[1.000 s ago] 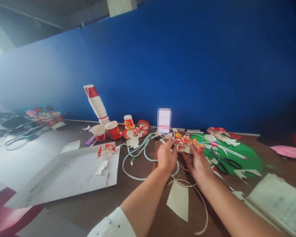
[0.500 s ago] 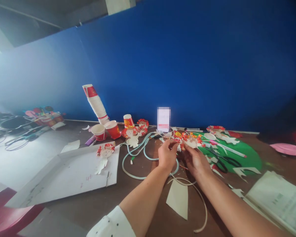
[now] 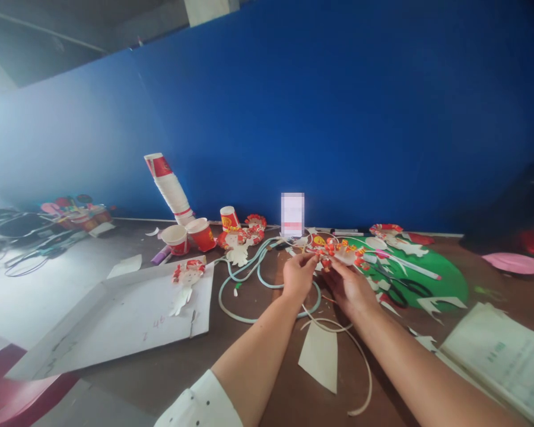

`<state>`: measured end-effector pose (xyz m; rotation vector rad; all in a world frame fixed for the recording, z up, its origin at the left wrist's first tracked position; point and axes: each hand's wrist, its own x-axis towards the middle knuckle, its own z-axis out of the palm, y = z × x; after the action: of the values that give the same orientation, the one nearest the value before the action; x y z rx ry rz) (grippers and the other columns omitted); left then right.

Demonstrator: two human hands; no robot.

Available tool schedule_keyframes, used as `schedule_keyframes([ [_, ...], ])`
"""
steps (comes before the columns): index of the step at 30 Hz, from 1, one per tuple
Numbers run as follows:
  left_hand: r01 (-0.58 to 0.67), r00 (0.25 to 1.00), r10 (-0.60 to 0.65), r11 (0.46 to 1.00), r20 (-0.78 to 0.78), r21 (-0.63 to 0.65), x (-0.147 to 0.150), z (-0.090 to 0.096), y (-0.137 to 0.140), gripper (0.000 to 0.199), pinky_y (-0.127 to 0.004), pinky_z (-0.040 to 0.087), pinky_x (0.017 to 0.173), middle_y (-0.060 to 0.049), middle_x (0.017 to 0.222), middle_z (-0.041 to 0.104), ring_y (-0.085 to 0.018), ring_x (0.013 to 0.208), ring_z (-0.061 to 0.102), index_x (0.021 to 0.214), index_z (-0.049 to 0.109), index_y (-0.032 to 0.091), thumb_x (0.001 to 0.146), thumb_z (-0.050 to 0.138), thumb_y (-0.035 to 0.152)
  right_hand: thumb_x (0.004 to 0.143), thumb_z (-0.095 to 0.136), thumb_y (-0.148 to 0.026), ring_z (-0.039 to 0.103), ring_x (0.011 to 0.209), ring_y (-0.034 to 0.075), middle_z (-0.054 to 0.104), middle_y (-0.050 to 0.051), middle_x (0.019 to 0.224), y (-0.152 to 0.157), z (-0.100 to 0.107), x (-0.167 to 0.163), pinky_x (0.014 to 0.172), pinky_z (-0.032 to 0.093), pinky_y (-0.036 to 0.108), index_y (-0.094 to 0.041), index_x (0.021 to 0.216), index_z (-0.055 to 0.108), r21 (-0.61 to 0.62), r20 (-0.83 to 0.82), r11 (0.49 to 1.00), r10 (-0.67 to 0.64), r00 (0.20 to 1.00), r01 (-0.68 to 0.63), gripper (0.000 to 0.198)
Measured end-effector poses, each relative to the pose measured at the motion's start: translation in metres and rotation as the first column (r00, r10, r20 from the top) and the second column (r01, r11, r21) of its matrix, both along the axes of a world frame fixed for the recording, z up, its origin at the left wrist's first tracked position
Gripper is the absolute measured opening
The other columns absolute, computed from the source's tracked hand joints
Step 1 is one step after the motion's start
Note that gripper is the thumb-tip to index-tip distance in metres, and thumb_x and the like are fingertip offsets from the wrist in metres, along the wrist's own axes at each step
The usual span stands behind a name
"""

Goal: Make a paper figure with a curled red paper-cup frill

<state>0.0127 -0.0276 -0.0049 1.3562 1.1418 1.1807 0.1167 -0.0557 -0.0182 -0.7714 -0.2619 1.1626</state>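
Note:
My left hand [image 3: 297,276] and my right hand [image 3: 347,287] meet over the brown table [image 3: 169,367], both pinching a small paper-cup craft figure [image 3: 340,251] with a red and orange fringe. The left fingers grip its left edge and the right fingers hold it from below. A pale green cord [image 3: 244,279] loops on the table just left of the left hand. A cream paper cut-out [image 3: 319,357] and a thin curved paper strip [image 3: 365,379] lie below my wrists.
A tilted stack of paper cups [image 3: 171,187] and red cups [image 3: 196,234] stand at the back left, with finished figures [image 3: 242,237] beside them. A white board [image 3: 129,314] lies left. A green round sheet [image 3: 427,279] with scissors [image 3: 403,290] and an open book [image 3: 502,356] lie right.
Both hands have drawn closer together and lifted the figure slightly, the right fingers shifting in under it. The view has drifted a little to the right.

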Motion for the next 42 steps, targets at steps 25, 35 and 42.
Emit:
schedule_keyframes([
  [25,-0.097,0.955,0.099,0.995,-0.279,0.021,0.001,0.0,0.0,0.02,-0.025,0.047,0.068,-0.006,0.082,0.072,-0.017,0.075,0.065,0.088,0.07,0.014,0.071,0.061,0.021,0.05,0.078,-0.016,0.066,0.061,0.019,0.072,0.0,0.069,-0.001,-0.006,-0.007,0.056,0.054,0.026,-0.022,0.068,0.067,-0.061,0.09,0.997,0.056,0.994,-0.051,0.022],
  [35,-0.099,0.926,0.104,0.995,-0.363,0.031,0.0,-0.003,0.001,0.021,-0.026,0.047,0.07,-0.005,0.084,0.072,-0.018,0.079,0.065,0.088,0.069,0.017,0.07,0.06,0.024,0.05,0.077,-0.018,0.063,0.052,0.018,0.068,-0.001,0.06,-0.008,-0.001,-0.011,0.041,0.046,0.025,-0.022,0.073,0.066,-0.127,0.132,0.991,0.046,0.99,-0.03,0.026],
  [42,-0.062,0.909,0.078,0.997,-0.41,0.053,-0.001,-0.002,0.0,0.022,-0.025,0.047,0.072,-0.005,0.085,0.072,-0.018,0.081,0.065,0.09,0.071,0.018,0.073,0.058,0.025,0.051,0.078,-0.021,0.064,0.055,0.019,0.07,0.0,0.065,-0.008,-0.002,-0.011,0.046,0.05,0.026,-0.022,0.075,0.067,-0.076,0.163,0.997,0.017,0.986,-0.004,0.026],
])
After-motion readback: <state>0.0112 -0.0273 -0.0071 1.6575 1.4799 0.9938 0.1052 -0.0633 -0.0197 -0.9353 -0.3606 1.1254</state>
